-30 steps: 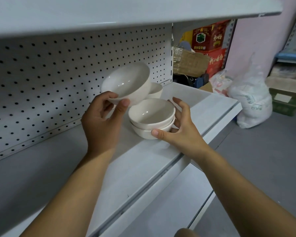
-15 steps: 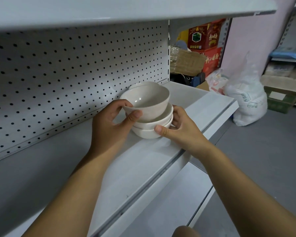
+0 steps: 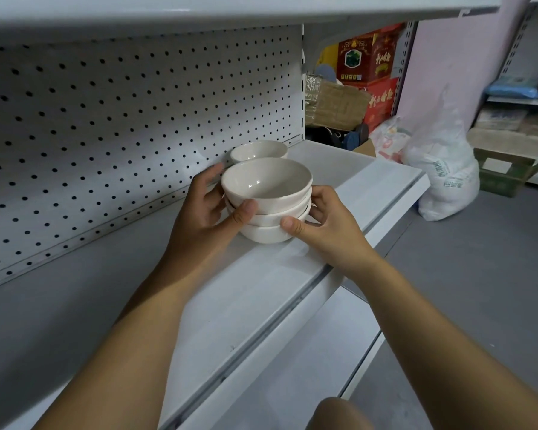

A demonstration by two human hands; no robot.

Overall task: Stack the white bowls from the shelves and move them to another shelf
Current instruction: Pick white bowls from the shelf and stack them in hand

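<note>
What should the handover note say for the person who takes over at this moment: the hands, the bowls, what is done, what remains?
Left hand: grips the left side of the stack of three bowls, thumb in front.
Right hand: grips the stack's right side, thumb on the lowest bowl.
Stack: appears to rest on the shelf, near the pegboard.
Done: three bowls nested.
Left: add the single bowl behind the stack, then carry all to another shelf.
</note>
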